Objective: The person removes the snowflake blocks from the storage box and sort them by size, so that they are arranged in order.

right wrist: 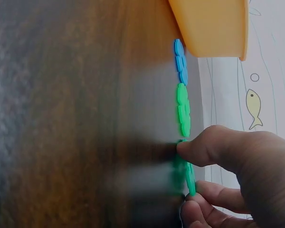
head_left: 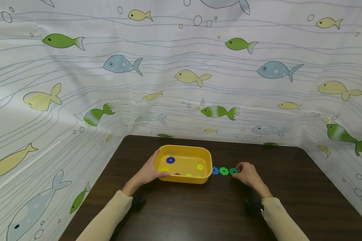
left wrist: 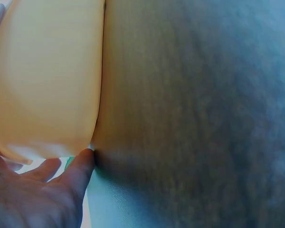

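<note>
Left hand point(head_left: 148, 171) grips tub point(head_left: 184, 179) | right hand point(head_left: 249, 174) seemingly pinches teal disc point(head_left: 233, 170)

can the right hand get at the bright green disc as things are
Probably yes: the bright green disc lies right beside the right hand with nothing over it. The catch is that the thumb and fingers pinch the dark green disc, so they would likely have to release that first.

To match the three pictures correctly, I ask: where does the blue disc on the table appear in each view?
Head: the blue disc, right of centre, lower half, beside the tub.
Left wrist: not in it.
Right wrist: right of centre, upper part, near the tub's corner.
Shared landmark: the tub, in all three views.
</note>
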Demonstrator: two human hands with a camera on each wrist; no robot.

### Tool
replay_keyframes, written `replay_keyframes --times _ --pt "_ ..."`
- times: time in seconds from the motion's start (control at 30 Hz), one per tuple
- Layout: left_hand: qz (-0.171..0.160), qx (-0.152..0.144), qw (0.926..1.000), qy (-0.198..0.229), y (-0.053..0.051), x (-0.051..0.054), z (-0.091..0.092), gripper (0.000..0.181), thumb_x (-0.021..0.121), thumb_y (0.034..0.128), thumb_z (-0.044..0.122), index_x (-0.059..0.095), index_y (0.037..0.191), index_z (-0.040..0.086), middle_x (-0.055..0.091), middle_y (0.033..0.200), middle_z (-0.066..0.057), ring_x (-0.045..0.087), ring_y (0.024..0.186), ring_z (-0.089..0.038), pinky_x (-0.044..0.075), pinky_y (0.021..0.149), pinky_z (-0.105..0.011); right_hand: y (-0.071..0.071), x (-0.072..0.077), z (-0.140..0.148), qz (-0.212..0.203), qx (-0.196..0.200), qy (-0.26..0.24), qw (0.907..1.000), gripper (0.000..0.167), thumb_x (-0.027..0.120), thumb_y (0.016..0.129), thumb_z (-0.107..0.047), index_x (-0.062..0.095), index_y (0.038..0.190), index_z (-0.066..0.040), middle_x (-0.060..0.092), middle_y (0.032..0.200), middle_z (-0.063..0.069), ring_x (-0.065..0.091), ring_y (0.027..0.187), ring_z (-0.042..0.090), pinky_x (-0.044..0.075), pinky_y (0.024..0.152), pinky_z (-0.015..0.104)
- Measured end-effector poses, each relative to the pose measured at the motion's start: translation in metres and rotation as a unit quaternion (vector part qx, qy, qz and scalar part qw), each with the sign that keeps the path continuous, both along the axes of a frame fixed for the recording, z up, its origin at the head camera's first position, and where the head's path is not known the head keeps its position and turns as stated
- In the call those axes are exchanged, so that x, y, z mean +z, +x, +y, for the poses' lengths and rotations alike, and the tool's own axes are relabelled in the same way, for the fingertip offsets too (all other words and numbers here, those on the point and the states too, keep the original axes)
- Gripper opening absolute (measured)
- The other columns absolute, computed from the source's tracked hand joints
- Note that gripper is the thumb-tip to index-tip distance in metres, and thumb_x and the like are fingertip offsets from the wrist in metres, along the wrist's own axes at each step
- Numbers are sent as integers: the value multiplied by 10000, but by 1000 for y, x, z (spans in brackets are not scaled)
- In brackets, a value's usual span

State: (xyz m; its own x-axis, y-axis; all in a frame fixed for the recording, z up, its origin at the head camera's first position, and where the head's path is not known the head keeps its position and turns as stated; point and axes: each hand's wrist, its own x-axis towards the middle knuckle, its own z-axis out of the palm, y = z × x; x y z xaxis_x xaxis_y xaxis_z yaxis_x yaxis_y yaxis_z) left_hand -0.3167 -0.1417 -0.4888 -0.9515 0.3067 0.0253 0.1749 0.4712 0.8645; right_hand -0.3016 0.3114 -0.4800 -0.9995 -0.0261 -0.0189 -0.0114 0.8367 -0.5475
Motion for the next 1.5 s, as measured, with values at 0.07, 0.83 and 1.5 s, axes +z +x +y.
replay_keyframes --times 0.07,0.83,1.5 --pt "-9 -3 10000 0 0 0 0 1191 926 868 302 136 1743 135 473 1536 -218 639 1116 -250 631 1020 -337 0 0 1 -44 1 -7 10000 399 831 926 -171 713 1186 107 727 1138 260 692 991 317 617 887 511" --pt "20 -73 9999 102 -1 1 0 1171 912 880 283 134 1746 152 468 1541 -213 641 1120 -263 635 1021 -348 1 3 3 -112 -133 -152 9997 457 845 927 -213 709 1216 113 732 1162 282 709 1014 345 617 907 541" --pt "69 -88 9998 138 -1 -1 0 1155 909 885 279 145 1743 157 478 1533 -202 637 1128 -253 628 1049 -386 12 36 -58 498 318 -376 9975 466 843 960 -208 682 1320 42 716 1174 205 634 987 264 645 900 441"
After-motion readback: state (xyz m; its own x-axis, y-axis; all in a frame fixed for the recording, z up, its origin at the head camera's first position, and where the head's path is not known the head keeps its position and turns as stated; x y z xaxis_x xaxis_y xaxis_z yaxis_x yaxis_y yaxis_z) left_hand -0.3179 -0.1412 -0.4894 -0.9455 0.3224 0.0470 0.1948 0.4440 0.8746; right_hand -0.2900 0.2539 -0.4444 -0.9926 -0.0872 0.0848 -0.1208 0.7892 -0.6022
